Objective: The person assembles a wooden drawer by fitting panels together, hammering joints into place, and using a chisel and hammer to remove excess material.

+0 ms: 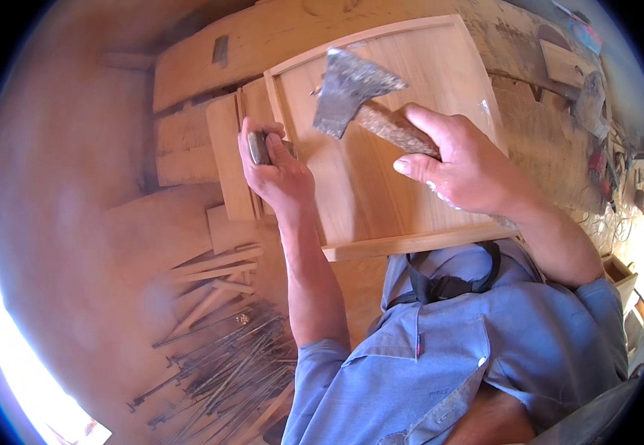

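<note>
My right hand (pixel 471 167) is closed around the rough wooden handle of a hatchet (pixel 351 85), its dark, worn steel head raised over a framed wooden panel (pixel 388 196). The pale panel lies on the bench in front of me, with narrow strips along its edges. At the panel's left side, my left hand (pixel 286 182) is curled around a small grey block (pixel 259 148) that looks like metal. Fingers cover much of that block, so its full shape is hidden.
Thick, worn planks (pixel 188 70) form the bench under the panel. Narrow boards (pixel 225 141) lie at the panel's left. Lower left, wood offcuts (pixel 218 271) and several long thin metal rods (pixel 225 371) are heaped on the floor. A clear plastic bag (pixel 591 104) sits far right.
</note>
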Demonstrator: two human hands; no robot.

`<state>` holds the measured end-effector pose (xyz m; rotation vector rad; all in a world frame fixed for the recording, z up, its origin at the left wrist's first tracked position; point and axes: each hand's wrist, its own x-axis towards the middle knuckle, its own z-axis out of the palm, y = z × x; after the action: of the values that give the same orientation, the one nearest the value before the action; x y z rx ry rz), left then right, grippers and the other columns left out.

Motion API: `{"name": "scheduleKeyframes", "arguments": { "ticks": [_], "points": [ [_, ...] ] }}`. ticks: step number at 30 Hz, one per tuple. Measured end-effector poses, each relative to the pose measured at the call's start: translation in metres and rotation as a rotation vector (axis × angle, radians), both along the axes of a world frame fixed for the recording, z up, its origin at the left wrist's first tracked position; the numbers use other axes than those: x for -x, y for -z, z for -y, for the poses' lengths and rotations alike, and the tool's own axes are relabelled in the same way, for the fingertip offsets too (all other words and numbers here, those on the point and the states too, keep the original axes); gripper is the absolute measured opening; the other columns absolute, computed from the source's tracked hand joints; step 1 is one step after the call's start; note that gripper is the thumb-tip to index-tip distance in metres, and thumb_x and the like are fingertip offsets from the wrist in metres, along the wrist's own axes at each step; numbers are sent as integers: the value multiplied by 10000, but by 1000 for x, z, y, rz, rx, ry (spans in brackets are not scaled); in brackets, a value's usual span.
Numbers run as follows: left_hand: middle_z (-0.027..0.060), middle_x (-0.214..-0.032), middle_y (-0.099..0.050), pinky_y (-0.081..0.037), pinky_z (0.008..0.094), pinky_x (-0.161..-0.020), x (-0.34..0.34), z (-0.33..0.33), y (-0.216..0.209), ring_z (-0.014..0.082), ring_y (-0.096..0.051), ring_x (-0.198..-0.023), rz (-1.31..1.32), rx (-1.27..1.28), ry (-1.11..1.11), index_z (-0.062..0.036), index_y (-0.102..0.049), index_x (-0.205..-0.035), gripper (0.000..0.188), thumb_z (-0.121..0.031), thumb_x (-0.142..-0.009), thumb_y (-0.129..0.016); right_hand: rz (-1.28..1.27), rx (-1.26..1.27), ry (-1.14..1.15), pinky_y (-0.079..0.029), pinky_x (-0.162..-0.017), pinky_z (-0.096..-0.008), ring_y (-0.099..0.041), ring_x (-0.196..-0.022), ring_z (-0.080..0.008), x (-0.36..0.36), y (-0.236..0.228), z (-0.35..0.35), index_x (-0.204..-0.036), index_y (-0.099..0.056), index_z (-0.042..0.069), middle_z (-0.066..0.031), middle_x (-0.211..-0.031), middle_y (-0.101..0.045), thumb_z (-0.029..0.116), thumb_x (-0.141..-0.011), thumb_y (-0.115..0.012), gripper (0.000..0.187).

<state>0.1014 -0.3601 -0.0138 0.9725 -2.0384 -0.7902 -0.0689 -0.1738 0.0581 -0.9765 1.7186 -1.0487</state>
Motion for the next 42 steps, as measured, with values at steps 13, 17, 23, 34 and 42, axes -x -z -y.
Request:
{"name": "scheduleKeyframes", "arguments": {
  "ticks": [13,17,23,34,42],
  "points": [
    [20,-877,-578,-489,285,-681,-14,-19,11,126,-578,-808,-540,-415,18,-9,-604,-1029,228,-236,-1007,-589,-586,496,-273,-534,-530,-375,-631,-587,-267,-15,-35,49,-1573,-359,281,-107,-758,-618,-8,-778,-674,903],
    [30,-949,-595,-482,277,-720,-18,-12,24,124,-571,-827,-203,-44,-56,-1,-595,-1100,184,-118,-964,-635,-747,318,-419,-524,-506,-373,-623,-561,-262,-15,-21,60,-1587,-332,274,-109,-748,-612,37,-807,-649,875],
    [41,-1018,-605,-494,286,-780,-13,-8,30,133,-585,-899,-572,-408,-43,15,-591,-1173,246,-109,-964,-633,-622,336,-391,-519,-502,-366,-624,-553,-262,-21,-54,65,-1550,-393,204,-113,-701,-613,33,-817,-625,787],
    [120,-953,-707,-545,358,-821,-23,-24,6,241,-674,-892,-399,-459,423,-2,-690,-1161,261,74,-947,-562,-212,170,-102,-541,-619,-389,-671,-608,-277,-13,-18,53,-1494,-460,58,-204,-787,-702,9,-868,-600,643],
    [145,-796,-686,-552,490,-730,-46,-69,-18,279,-647,-744,-820,-820,652,-28,-665,-1228,291,-155,-966,-654,-8,158,226,-481,-565,-238,-550,-674,-81,22,-10,9,-1536,-409,61,-76,-1178,-650,122,-907,-681,688]
  ]
}}
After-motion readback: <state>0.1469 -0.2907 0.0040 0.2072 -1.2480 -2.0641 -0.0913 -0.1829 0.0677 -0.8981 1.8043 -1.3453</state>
